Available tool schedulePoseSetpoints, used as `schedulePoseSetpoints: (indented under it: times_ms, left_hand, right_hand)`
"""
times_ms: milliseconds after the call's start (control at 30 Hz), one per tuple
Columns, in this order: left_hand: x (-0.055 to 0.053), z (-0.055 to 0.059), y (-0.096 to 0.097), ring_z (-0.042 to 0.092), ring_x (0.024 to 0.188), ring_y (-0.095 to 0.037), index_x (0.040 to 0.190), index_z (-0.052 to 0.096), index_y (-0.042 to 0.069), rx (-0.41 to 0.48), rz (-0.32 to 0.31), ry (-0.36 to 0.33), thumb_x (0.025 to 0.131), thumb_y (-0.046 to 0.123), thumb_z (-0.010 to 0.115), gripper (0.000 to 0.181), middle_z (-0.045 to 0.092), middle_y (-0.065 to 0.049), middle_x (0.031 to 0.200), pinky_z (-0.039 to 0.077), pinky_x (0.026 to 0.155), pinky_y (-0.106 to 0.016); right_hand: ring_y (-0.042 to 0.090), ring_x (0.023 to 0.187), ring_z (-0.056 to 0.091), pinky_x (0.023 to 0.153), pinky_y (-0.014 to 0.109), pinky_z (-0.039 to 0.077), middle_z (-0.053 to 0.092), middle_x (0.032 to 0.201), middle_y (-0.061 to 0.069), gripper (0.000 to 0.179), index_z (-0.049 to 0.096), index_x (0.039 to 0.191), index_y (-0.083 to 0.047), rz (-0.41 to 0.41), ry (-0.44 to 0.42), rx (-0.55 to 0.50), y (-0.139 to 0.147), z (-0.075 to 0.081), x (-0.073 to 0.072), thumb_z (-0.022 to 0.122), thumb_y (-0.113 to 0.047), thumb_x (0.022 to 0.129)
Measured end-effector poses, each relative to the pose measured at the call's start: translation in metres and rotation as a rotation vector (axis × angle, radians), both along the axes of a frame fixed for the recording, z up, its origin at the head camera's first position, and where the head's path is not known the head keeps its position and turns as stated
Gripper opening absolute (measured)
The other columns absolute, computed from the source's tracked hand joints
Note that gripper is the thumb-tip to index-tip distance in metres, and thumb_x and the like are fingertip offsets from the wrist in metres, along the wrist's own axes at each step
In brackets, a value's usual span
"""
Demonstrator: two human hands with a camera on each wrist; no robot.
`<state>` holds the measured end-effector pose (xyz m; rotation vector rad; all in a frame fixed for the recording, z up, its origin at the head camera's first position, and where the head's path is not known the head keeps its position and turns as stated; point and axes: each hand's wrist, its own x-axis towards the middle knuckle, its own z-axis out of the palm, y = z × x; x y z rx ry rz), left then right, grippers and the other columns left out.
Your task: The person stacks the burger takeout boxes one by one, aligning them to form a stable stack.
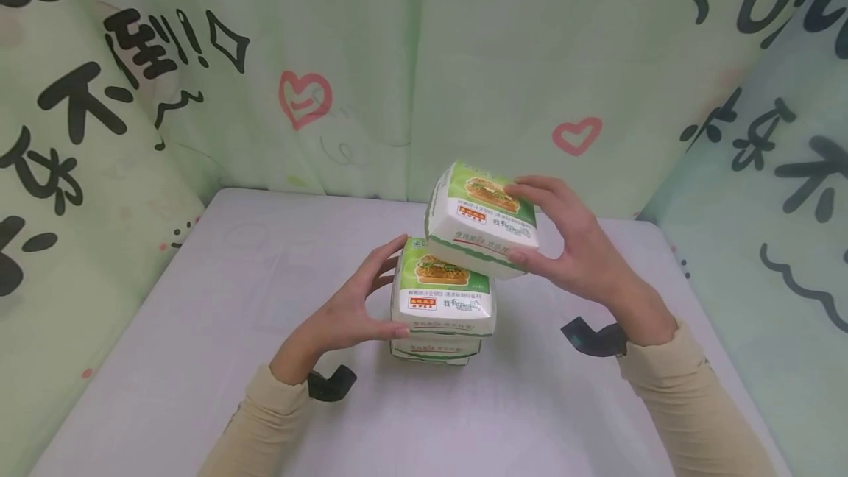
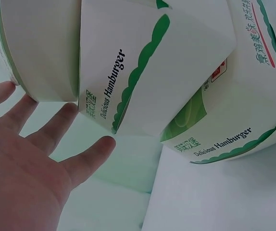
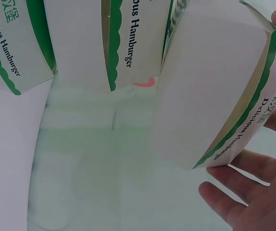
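Observation:
A white and green hamburger box [image 1: 480, 223] is tilted over the stack, with its lower left part overlapping the top of it. My right hand [image 1: 573, 241] grips this box from the right, thumb at the front and fingers along the far side. Whether its underside touches the stack, I cannot tell. Beneath it, the upper stacked hamburger box [image 1: 444, 300] sits on a lower hamburger box [image 1: 433, 348]. My left hand [image 1: 351, 304] holds the stack from the left, thumb against the front face. In the left wrist view, the left fingers [image 2: 90, 161] stretch toward the boxes' far edge.
The stack stands on a pale white table [image 1: 265, 278]. Behind and beside the table hangs a light green curtain [image 1: 477, 57] with black writing and red hearts. A dark strap [image 1: 596, 337] sticks out from the right wrist, another strap [image 1: 333, 383] from the left.

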<state>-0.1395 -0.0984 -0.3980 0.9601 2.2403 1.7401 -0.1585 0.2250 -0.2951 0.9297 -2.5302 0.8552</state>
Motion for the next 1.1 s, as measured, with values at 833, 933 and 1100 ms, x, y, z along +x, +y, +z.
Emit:
schedulePoseSetpoints:
  times_ms: [833, 933, 1100]
  left_hand:
    - [-0.004, 0.004, 0.004, 0.029, 0.147, -0.019, 0.156, 0.02, 0.033, 0.009, -0.035, 0.013, 0.074, 0.014, 0.086, 0.107, 0.031, 0.007, 0.156, 0.034, 0.116, -0.054]
    - [-0.004, 0.003, 0.004, 0.029, 0.147, -0.019, 0.156, 0.02, 0.033, 0.011, -0.037, 0.013, 0.074, 0.013, 0.086, 0.107, 0.031, 0.007, 0.155, 0.034, 0.116, -0.055]
    - [-0.004, 0.004, 0.005, 0.026, 0.148, -0.017, 0.156, 0.019, 0.033, 0.008, -0.032, 0.014, 0.073, 0.013, 0.086, 0.109, 0.03, 0.007, 0.156, 0.035, 0.116, -0.054]
  right_hand:
    - [0.029, 0.136, 0.039, 0.098, 0.053, 0.047, 0.042, 0.148, 0.011, 0.075, 0.051, 0.143, -0.018, 0.124, 0.003, 0.061, -0.023, 0.011, 0.014, 0.08, -0.028, 0.075]
    - [0.029, 0.136, 0.039, 0.096, 0.053, 0.048, 0.042, 0.148, 0.01, 0.075, 0.05, 0.143, -0.019, 0.121, 0.014, 0.079, -0.023, 0.012, 0.016, 0.079, -0.032, 0.075]
    - [0.029, 0.136, 0.04, 0.096, 0.052, 0.048, 0.043, 0.148, 0.011, 0.076, 0.05, 0.144, -0.018, 0.109, 0.035, 0.089, -0.023, 0.011, 0.017, 0.079, -0.036, 0.075]
